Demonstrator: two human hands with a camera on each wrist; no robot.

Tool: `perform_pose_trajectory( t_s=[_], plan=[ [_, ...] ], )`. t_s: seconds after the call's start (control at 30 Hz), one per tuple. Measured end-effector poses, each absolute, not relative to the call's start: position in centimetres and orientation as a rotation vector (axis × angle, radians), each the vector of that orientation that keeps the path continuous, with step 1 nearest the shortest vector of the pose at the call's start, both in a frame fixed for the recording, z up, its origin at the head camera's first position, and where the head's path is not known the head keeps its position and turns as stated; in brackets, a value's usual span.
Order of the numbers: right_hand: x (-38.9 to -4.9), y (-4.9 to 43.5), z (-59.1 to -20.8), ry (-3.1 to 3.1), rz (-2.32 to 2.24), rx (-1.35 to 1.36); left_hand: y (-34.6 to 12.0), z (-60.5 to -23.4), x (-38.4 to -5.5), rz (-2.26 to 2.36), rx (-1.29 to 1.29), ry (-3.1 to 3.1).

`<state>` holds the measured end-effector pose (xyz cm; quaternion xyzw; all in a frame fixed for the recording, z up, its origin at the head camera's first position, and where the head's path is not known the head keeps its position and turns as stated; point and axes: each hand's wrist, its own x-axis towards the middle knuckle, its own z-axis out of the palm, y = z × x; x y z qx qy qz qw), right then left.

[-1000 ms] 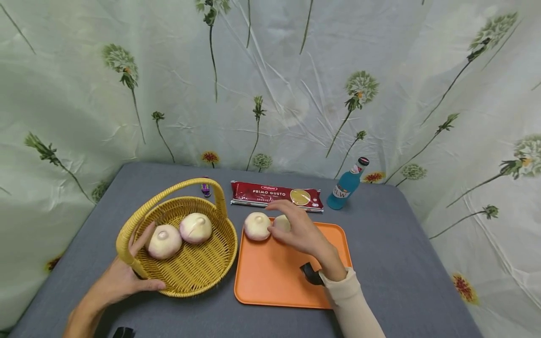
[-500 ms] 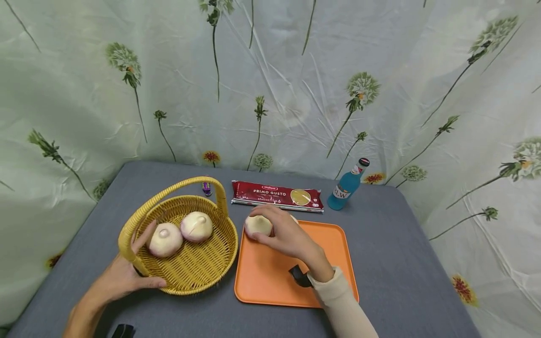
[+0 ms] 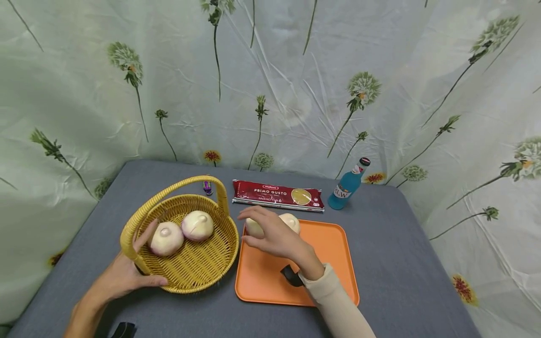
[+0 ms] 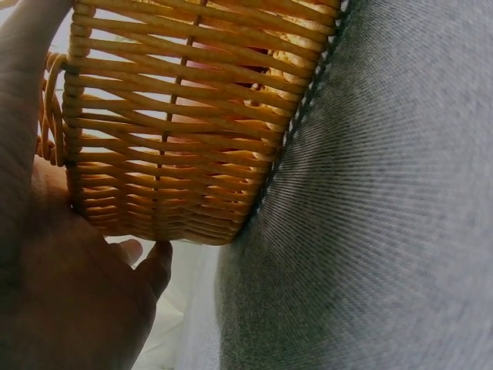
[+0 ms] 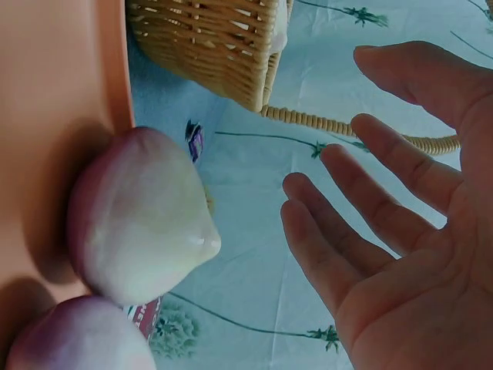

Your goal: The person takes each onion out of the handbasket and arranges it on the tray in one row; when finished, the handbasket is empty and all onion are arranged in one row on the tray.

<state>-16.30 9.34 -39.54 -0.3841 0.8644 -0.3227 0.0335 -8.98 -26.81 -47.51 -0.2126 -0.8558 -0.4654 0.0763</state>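
Note:
My left hand (image 3: 122, 277) grips the near left side of a yellow wicker basket (image 3: 226, 256), fingers over its rim and thumb along the front. Two white-and-purple turnips, one on the left (image 3: 166, 238) and one on the right (image 3: 197, 226), lie inside. Over an orange tray (image 3: 270, 281), my right hand (image 3: 274, 237) is spread with nothing in it. In the right wrist view, its loosely bent fingers are apart from a turnip (image 5: 139, 223) on the tray. A second tray turnip (image 3: 289, 222) sits beside it. In the head view, my right hand partly hides both.
Behind the tray lies a red spaghetti packet (image 3: 276, 195). A blue bottle (image 3: 348, 184) stands to its right, and a small purple item (image 3: 207, 188) lies behind the basket. The grey tabletop (image 3: 401, 263) extends right of the tray. Floral fabric (image 3: 296, 94) hangs at the back.
My right hand has moved left across the tray, from over the right turnip to over the left one. My left hand keeps its hold on the basket.

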Motion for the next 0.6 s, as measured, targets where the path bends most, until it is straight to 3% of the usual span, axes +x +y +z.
perform_pose_trajectory(
  t_s=[0.6],
  plan=[
    [-16.7, 6.1, -39.6, 2.606, -0.820, -1.251, -26.8, -47.5, -8.9, -1.399, -0.637, -2.549]
  ],
)
